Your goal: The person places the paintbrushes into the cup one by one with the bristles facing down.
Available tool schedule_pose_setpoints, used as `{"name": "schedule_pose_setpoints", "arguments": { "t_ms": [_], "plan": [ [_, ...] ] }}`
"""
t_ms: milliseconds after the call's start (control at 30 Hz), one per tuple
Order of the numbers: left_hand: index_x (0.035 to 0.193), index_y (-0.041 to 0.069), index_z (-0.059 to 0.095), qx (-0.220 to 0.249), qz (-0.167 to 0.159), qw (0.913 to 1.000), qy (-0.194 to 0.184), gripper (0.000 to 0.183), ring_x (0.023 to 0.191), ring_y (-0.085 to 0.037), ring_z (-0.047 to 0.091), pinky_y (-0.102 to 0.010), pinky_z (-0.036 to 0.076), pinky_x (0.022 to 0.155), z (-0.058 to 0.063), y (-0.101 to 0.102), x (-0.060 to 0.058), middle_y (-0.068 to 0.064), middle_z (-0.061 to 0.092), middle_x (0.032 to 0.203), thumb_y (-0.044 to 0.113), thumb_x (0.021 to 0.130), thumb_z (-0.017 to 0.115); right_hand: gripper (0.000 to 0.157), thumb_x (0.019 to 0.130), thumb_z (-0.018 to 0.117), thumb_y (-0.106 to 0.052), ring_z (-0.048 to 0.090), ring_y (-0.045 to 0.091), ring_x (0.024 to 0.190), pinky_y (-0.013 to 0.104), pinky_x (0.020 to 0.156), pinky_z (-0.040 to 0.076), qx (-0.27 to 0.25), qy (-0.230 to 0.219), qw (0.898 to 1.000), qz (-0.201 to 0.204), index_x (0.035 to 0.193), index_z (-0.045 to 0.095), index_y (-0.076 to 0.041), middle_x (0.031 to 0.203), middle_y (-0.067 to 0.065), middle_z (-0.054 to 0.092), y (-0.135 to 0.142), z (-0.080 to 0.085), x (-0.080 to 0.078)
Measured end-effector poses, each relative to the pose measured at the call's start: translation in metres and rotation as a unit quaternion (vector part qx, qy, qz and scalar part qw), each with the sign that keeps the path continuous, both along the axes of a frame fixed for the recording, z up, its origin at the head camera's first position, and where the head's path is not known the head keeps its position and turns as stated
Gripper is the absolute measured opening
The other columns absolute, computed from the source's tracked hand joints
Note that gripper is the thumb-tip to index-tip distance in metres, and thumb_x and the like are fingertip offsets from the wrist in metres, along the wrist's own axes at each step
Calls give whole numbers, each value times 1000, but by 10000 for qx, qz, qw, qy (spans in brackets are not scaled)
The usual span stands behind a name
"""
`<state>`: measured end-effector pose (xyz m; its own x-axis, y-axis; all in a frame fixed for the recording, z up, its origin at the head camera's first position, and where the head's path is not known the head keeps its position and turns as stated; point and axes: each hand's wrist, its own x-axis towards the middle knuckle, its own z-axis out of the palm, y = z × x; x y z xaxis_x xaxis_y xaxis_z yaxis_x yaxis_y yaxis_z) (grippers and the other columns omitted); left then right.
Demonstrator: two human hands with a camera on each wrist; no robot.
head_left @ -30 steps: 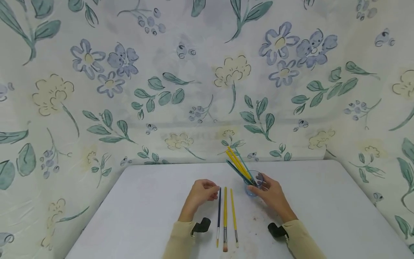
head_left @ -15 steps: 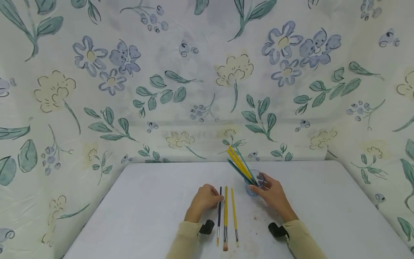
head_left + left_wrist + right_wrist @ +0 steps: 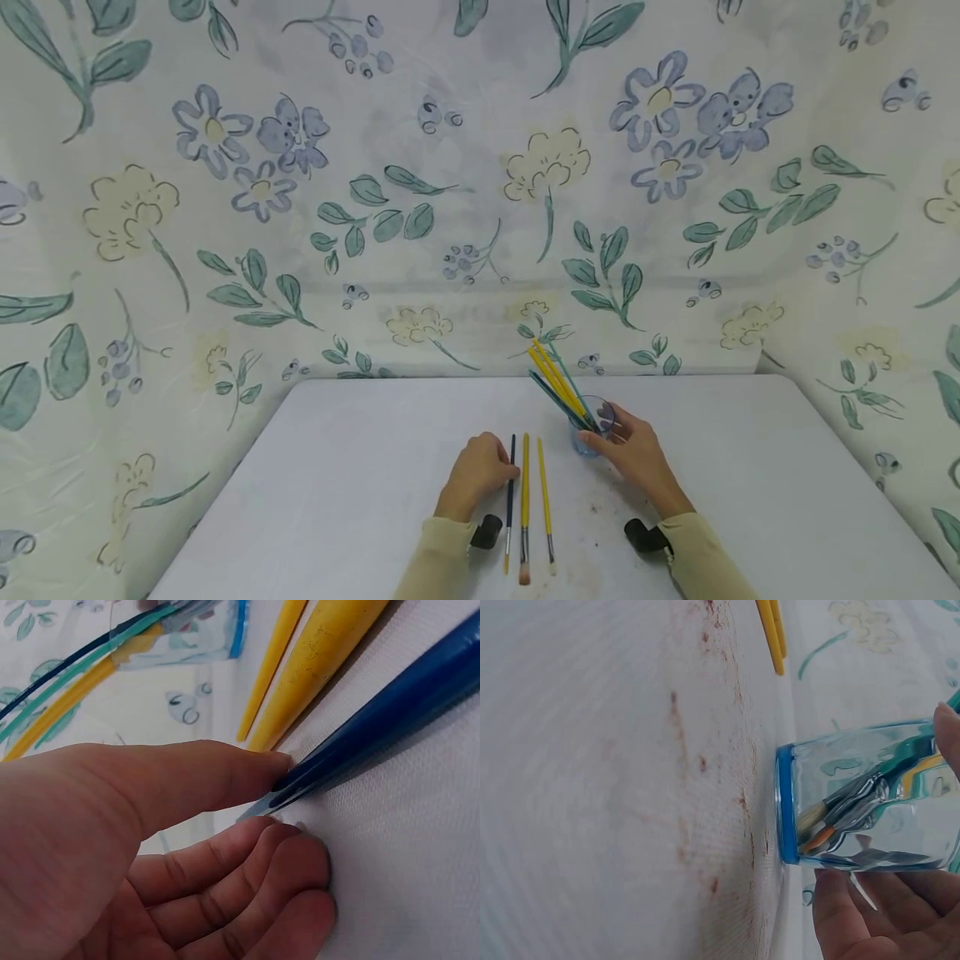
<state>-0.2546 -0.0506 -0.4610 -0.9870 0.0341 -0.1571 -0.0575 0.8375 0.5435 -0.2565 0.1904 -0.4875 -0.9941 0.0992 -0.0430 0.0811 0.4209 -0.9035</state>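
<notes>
My left hand [image 3: 480,471] is at the dark blue paintbrush [image 3: 512,492], which lies with its bristles toward me. In the left wrist view, the thumb meets the blue handle [image 3: 375,720] and the curled fingers [image 3: 292,870] lie close on its other side. To its right lie a thicker yellow paintbrush [image 3: 524,492] and a thin yellow paintbrush [image 3: 545,492], roughly parallel. My right hand [image 3: 637,450] grips a clear glass [image 3: 870,795] with a blue base. Several yellow, teal and dark paintbrushes [image 3: 558,383] stand in it, bristles down, handles leaning left.
Everything rests on a white table [image 3: 337,483] with brownish stains [image 3: 703,761] near the glass. Behind and beside the table hangs a floral cloth [image 3: 480,167]. Each wrist carries a black camera mount [image 3: 487,531] close over the surface.
My left hand has moved toward me and slightly right, from the blue paintbrush's handle tip to lower on the handle. My right hand keeps holding the glass in place.
</notes>
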Motion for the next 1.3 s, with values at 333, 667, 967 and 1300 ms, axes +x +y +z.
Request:
{"name": "schedule_pose_setpoints", "arguments": {
  "t_ms": [333,667,967,1300],
  "plan": [
    [77,3,60,-393,118,9991,79,21,59,-19,55,-27,43,52,0,3,2,-6,59,68,16,77,76,99,75,75,-62,49,39,136,45,105,48,47,62,9999,83,152,37,-12,147,19,51,2,0,2],
    [78,3,63,-395,-60,9992,92,25,58,-18,55,-27,43,50,2,-3,0,-6,61,67,22,75,78,95,77,75,-58,50,39,135,45,106,48,56,103,9999,70,151,38,-11,146,19,52,2,2,2],
    [81,6,69,464,-397,9976,-316,18,59,-17,59,-28,47,55,2,-27,-6,-4,65,65,24,82,74,97,76,75,-59,49,39,136,46,106,48,80,-58,10000,3,151,37,-12,147,18,51,0,0,3],
    [94,2,69,1335,-328,9892,-507,20,61,-15,66,-27,57,60,13,-43,-15,-6,70,77,19,82,67,95,77,76,-58,51,37,136,45,105,48,111,44,9999,62,151,38,-13,146,17,52,2,-1,1]
  ]
}}
